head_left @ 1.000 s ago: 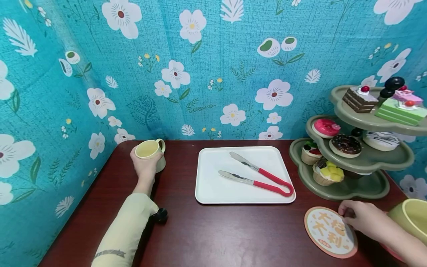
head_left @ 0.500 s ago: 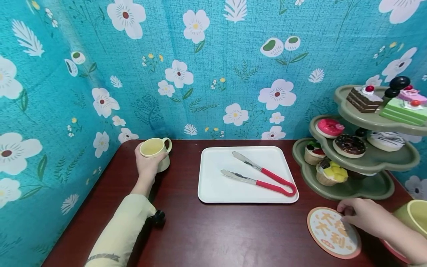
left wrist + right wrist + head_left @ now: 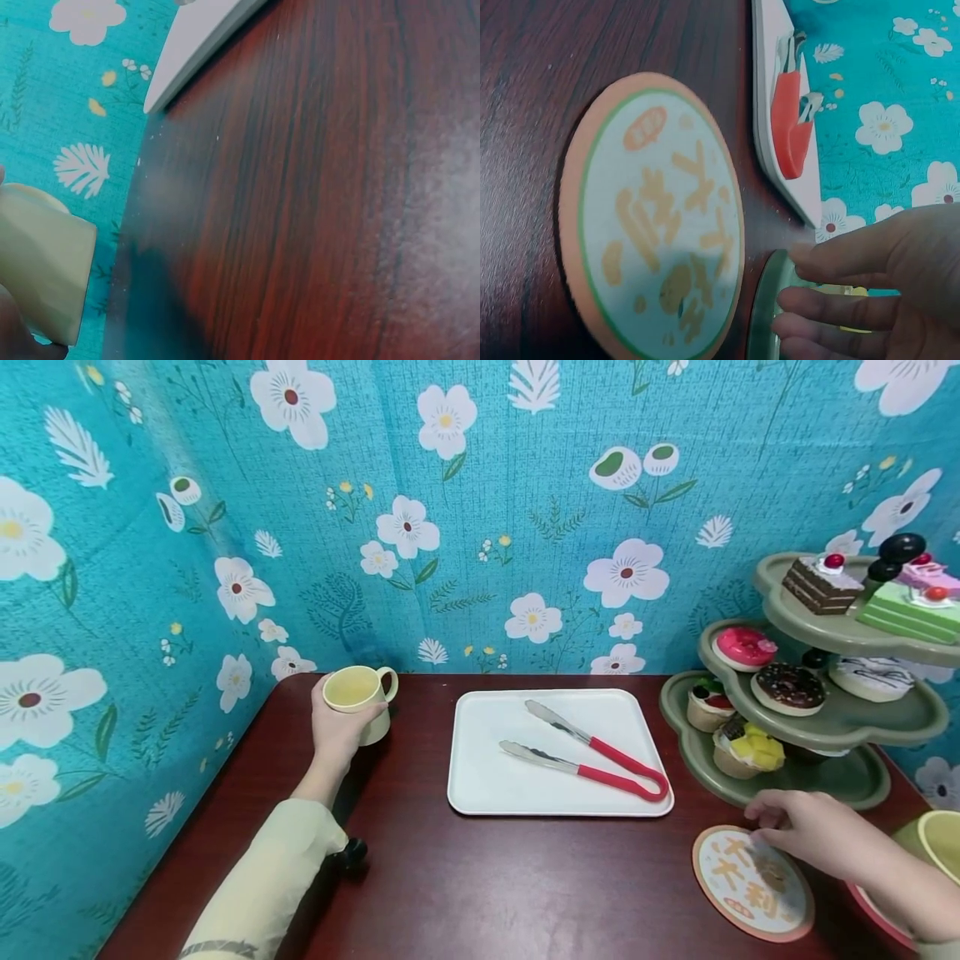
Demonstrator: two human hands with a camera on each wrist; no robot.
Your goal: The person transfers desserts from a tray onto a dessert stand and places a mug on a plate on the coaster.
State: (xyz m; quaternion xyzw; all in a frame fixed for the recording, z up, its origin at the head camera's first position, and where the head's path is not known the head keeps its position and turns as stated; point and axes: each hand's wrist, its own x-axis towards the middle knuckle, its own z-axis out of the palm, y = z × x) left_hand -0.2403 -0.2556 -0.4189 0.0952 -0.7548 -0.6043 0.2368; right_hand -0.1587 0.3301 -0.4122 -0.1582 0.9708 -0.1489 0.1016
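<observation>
My left hand point(image 3: 339, 731) grips a pale yellow mug point(image 3: 358, 687) near the table's back left corner. The mug's handle points to the right; in the left wrist view only part of the mug point(image 3: 45, 259) shows. A round coaster point(image 3: 752, 883) with an orange rim and yellow characters lies flat on the table at the front right. Just above its far right edge, my right hand point(image 3: 817, 837) hovers with loosely bent fingers. The right wrist view has that hand point(image 3: 877, 300) holding nothing, apart from the coaster point(image 3: 656, 217).
A white tray point(image 3: 480, 777) bears red-handled tongs point(image 3: 622, 774). At the right stands a green tiered stand point(image 3: 840, 785) with cakes, doughnuts and tarts. A second yellow mug point(image 3: 930, 839) is partly behind my right forearm, beside a red-rimmed round edge point(image 3: 873, 914). Floral cloth hangs behind.
My right hand has let go of the coaster's edge and risen slightly away from it. The head view has shifted a little; my left hand keeps its grip on the mug.
</observation>
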